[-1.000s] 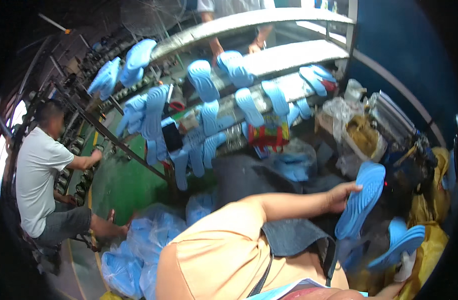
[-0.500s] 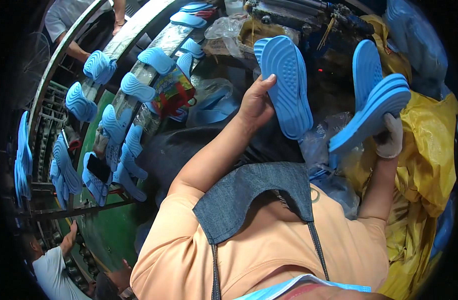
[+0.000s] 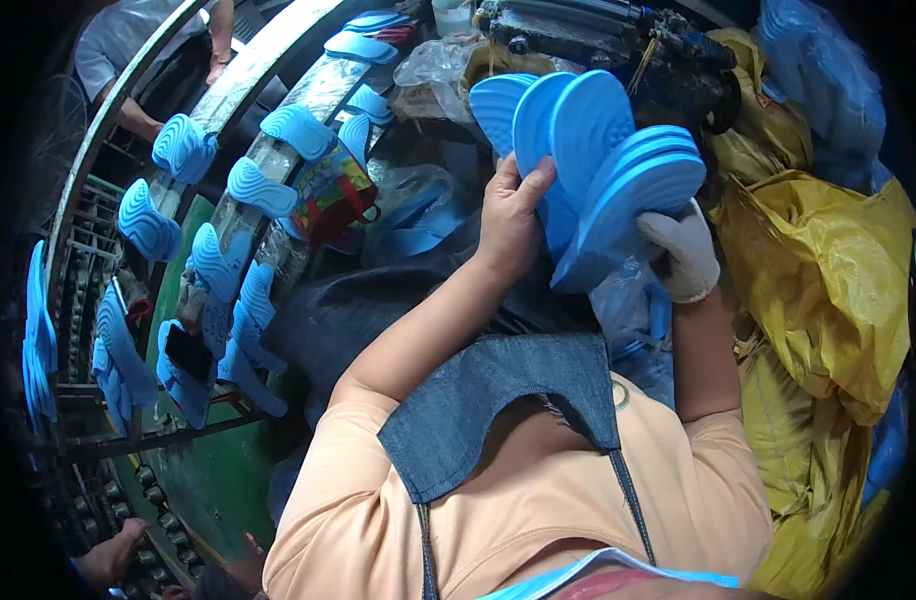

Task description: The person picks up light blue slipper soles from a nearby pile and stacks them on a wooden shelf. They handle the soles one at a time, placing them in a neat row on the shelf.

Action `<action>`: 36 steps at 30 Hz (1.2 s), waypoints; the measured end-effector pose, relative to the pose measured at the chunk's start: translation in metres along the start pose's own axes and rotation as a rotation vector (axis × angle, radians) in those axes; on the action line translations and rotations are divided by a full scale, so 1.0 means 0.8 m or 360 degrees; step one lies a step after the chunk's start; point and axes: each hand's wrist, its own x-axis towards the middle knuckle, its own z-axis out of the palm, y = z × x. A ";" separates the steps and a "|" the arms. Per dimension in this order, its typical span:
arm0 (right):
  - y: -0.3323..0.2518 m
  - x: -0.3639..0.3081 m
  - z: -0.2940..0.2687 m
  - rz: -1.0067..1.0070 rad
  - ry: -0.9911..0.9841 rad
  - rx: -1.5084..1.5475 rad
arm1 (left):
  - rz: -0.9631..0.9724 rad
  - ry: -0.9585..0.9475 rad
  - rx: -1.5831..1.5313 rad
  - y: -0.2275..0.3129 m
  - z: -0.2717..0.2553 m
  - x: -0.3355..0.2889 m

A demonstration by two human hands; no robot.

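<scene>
Blue foam slipper soles fill both my hands, upright and fanned out in front of me. My bare left hand [image 3: 513, 205] is closed on a few left-hand soles [image 3: 538, 125], its thumb across their near face. On the other side, my right hand [image 3: 683, 255], in a pale glove, grips a tilted stack of right-hand soles [image 3: 638, 190] from behind; its fingers are partly hidden. The two bunches now overlap, and which hand holds the tall sole [image 3: 590, 120] between them I cannot tell. Wavy ridges mark the soles.
Metal rails [image 3: 263, 65] at the left carry several more blue soles [image 3: 183, 148]. A dark phone [image 3: 188, 352] lies on some. Beyond sits a colourful bag [image 3: 338, 195]. Yellow sacks [image 3: 818, 270] are heaped at right. Another person [image 3: 138, 60] works upper left; a person's hand [image 3: 113, 555] shows lower left.
My right hand has moved left with its soles, bringing them against those in my left hand. The soles in my left hand have spread into a fan. The person at lower left has mostly left view.
</scene>
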 end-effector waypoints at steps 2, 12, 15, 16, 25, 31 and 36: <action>0.004 0.003 0.007 0.0007 0.0007 0.0046 | 0.0059 0.0037 0.0058 -0.002 0.003 -0.003; 0.021 0.004 0.013 0.0060 0.0088 0.0319 | 0.0093 0.0098 0.0051 0.006 0.016 -0.014; 0.026 0.005 0.005 0.0084 0.0140 0.0300 | 0.0040 0.0081 0.0030 0.010 0.019 -0.017; 0.026 0.005 0.007 0.0059 0.0138 0.0323 | 0.0072 0.0092 0.0118 0.010 0.018 -0.018; 0.031 0.000 0.005 0.0039 0.0175 0.0330 | 0.0220 0.0119 0.0279 0.004 0.022 -0.015; 0.009 -0.003 0.024 -0.0027 0.0197 0.0181 | 0.0241 0.0070 0.0495 0.002 0.018 -0.014; -0.007 0.004 0.021 -0.0191 0.0145 -0.0012 | 0.0261 0.0031 0.0752 0.006 0.026 -0.017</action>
